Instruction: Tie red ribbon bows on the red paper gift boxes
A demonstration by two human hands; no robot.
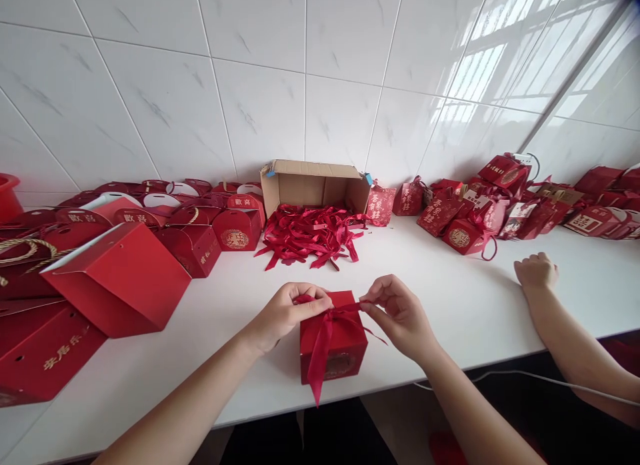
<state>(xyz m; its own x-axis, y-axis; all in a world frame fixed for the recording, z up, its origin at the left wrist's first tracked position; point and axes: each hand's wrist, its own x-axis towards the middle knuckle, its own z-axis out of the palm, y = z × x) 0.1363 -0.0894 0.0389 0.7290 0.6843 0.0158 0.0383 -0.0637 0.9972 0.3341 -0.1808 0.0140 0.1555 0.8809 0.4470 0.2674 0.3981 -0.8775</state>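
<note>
A small red gift box stands on the white table near its front edge, with a red ribbon tied across its top and one tail hanging down the front. My left hand pinches the ribbon at the left of the knot, thumb over fingers. On the other side, my right hand grips a ribbon loop or end between thumb and forefinger. Behind the box, a heap of loose red ribbons spills from an open cardboard box.
Many red gift boxes crowd the left side of the white table. More red boxes are grouped at the back right. Another person's fist and forearm rest at the right. A white cable runs along the front edge.
</note>
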